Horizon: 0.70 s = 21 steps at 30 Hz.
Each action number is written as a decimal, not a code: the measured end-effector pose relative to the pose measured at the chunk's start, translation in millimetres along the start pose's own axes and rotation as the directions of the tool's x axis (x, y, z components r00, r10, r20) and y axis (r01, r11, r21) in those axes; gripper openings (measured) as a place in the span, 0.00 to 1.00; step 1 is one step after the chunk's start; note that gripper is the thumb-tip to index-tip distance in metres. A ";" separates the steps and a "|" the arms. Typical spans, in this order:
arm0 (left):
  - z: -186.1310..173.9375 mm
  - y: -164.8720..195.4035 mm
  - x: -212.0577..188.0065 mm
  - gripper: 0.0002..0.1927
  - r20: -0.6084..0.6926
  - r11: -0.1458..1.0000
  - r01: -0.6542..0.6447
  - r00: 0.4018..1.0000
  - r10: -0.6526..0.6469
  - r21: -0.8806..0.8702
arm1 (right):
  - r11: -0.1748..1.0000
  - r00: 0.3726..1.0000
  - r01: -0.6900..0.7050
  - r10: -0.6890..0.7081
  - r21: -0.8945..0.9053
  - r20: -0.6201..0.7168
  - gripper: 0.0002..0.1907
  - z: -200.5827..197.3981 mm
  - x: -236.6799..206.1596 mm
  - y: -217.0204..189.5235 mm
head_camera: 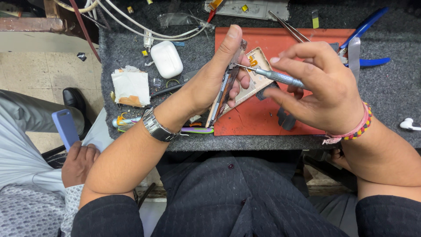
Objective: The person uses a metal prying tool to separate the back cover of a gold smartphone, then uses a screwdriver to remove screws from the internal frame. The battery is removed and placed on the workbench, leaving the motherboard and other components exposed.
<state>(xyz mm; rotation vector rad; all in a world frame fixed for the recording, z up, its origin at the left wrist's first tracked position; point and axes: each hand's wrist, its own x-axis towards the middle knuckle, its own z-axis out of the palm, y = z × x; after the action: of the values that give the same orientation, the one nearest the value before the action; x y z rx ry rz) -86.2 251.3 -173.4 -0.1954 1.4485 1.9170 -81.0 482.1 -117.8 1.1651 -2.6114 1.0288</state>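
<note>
A: Start left of the red mat (pixel 280 118). A bystander's hand (pixel 78 160) rests there, off the surface (pixel 394 87), holding a blue phone (pixel 65 127) — not yours, but close enough to bump your elbow.

B: Closer to the mat there is a white earbud case (pixel 166 58) and a scrap of white tape (pixel 130 87). Neither touches you.

A: Your left hand (pixel 210 83) is closed around the opened phone (pixel 228 87), holding it on edge above the mat's left side, thumb up along one rim. Its pale back cover (pixel 256 74) lies flat on the mat just behind. With the phone tilted like that, a loosened screw could drop into the grey felt and vanish.

B: Your right hand (pixel 324 87) pinches the grey screwdriver (pixel 276 77), fingers curled shut on the handle, tip set against the phone's inner frame. If the tip slips off the screw head, I'd judge it skids across the board or a flex cable — the angle looks shallow.

A: Too much push could also twist the phone out of your left grip.

B: On the mat's right edge sit tweezers (pixel 287 26) and blue-handled pliers (pixel 366 35); further right, a loose white earbud (pixel 408 124). Your forearm could sweep that off the surface.
</note>
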 end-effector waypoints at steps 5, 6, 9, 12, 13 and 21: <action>-1.6 0.4 0.7 0.57 0.024 1.000 -0.014 1.000 0.014 -0.001 | 1.000 0.999 -0.017 0.016 0.023 0.028 0.18 -0.4 3.8 -1.1; -1.9 0.6 0.9 0.57 0.028 1.000 -0.013 1.000 0.013 0.000 | 1.000 1.000 -0.014 0.014 0.023 0.006 0.18 -0.5 3.9 -1.3; -2.4 1.1 1.1 0.58 0.024 1.000 -0.006 1.000 0.006 0.010 | 0.999 1.000 -0.009 0.009 0.031 -0.018 0.19 -0.3 4.0 -0.8; -2.3 2.0 1.5 0.59 0.027 1.000 0.003 1.000 -0.003 0.016 | 0.999 1.000 0.003 -0.003 0.053 0.007 0.16 -0.1 4.5 1.3; -2.3 2.5 1.7 0.60 0.030 1.000 0.004 1.000 -0.004 0.018 | 0.999 1.000 0.015 -0.014 0.051 -0.009 0.15 -0.1 4.6 2.3; -9.6 15.0 1.2 0.60 0.068 0.996 -0.046 0.996 0.051 -0.082 | 0.997 0.993 -0.074 0.074 -0.005 0.086 0.12 -6.7 -0.1 16.2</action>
<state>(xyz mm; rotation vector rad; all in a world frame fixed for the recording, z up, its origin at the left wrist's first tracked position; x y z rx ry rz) -99.1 241.5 -165.7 -0.1299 1.3433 2.0030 -93.2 494.1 -121.5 1.1451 -2.7411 1.0107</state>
